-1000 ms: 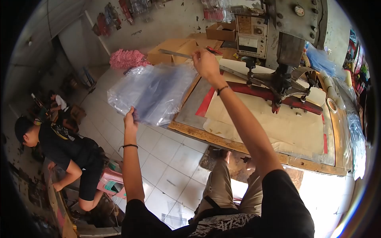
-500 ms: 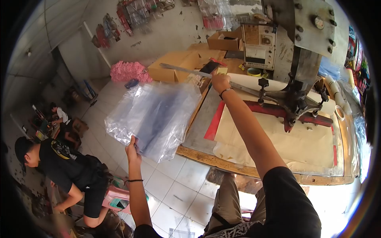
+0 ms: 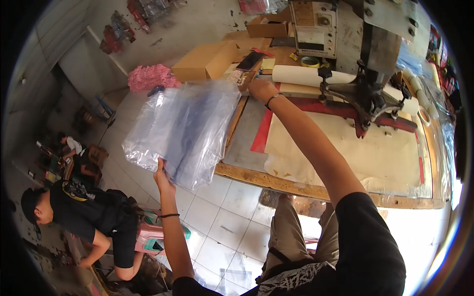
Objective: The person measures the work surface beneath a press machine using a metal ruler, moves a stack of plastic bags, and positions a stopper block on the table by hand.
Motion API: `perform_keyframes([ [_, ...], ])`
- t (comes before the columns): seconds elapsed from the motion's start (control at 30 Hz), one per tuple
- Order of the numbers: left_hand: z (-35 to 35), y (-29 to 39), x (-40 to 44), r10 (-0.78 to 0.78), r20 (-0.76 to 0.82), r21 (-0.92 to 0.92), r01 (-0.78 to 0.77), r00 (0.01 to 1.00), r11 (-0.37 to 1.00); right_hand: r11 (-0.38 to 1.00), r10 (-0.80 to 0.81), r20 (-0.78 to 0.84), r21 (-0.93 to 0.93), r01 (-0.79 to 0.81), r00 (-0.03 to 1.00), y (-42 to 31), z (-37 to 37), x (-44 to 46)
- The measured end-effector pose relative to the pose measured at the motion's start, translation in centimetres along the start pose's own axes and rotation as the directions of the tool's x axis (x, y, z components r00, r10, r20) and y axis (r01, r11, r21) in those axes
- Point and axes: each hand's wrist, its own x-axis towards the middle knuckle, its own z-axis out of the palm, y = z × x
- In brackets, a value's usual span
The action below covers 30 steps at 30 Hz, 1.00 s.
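Note:
My left hand is closed on the near edge of a wide stack of clear plastic sheets, thumb on top. The stack is held in the air left of the worktable, glossy and bluish along its middle. My right hand is over the table's far left corner, beside a dark phone and the end of a white roll. Its fingers bend away from me and are mostly hidden, so I cannot make out anything in them.
A press head with a red bar stands over brown sheeting on the worktable. Behind are a cardboard box, pink material and a control box. A co-worker sits at lower left.
The long metal strip that was in my right hand is out of sight now. That hand is lower against the table corner. The plastic stack stays in my left hand; the whole view has shifted slightly.

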Motion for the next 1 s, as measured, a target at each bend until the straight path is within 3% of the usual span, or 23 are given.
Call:
perform_keyframes([
  [0.33, 1.9, 1.3, -1.5, -0.043, 0.007, -0.02, 0.043, 0.999, 0.999, 0.994, 0.022, 0.039, -0.11, -0.017, 0.999, -2.2, 0.0, -2.9],
  [0.37, 1.6, 1.2, -1.1, -0.05, 0.094, -0.073, 0.057, 0.994, 0.996, 0.991, -0.002, 0.002, -0.134, 0.002, 1.0, -2.3, -0.2, -3.6],
  [0.47, 2.1, 1.6, -1.0, 0.017, 0.019, 0.007, -0.017, 1.0, 1.0, 0.996, 0.069, 0.0, -0.058, -0.069, 0.998, -3.6, -0.9, -4.9],
  [0.57, 2.5, 2.2, -1.8, -0.004, 0.09, -0.015, 0.006, 0.996, 1.0, 0.995, 0.008, -0.067, -0.103, -0.015, 0.998, -4.9, -1.5, -7.6],
  [0.6, 2.4, 2.2, -1.3, 0.001, 0.092, -0.024, 0.001, 0.996, 1.0, 0.993, -0.076, -0.087, -0.096, 0.068, 0.993, -5.0, -2.0, -9.1],
  [0.7, 1.9, 1.7, 1.3, 0.003, 0.087, -0.049, 0.001, 0.996, 0.999, 0.985, -0.157, -0.046, -0.083, 0.153, 0.987, -5.6, -3.5, -13.3],
  [0.77, 2.4, 1.3, 1.8, 0.032, 0.045, -0.039, -0.03, 0.998, 0.999, 0.937, -0.275, 0.014, -0.219, 0.271, 0.961, -4.9, -3.1, -15.3],
  [0.9, 2.9, 2.1, 0.7, 0.035, -0.023, 0.042, -0.034, 0.999, 0.999, 0.939, -0.34, 0.071, 0.076, 0.335, 0.938, -3.1, -7.2, -21.4],
  [1.0, 2.2, 3.0, 0.2, 0.033, 0.085, -0.029, -0.031, 0.996, 0.999, 0.873, -0.429, -0.139, 0.189, 0.449, 0.893, -0.7, -8.3, -26.7],
])
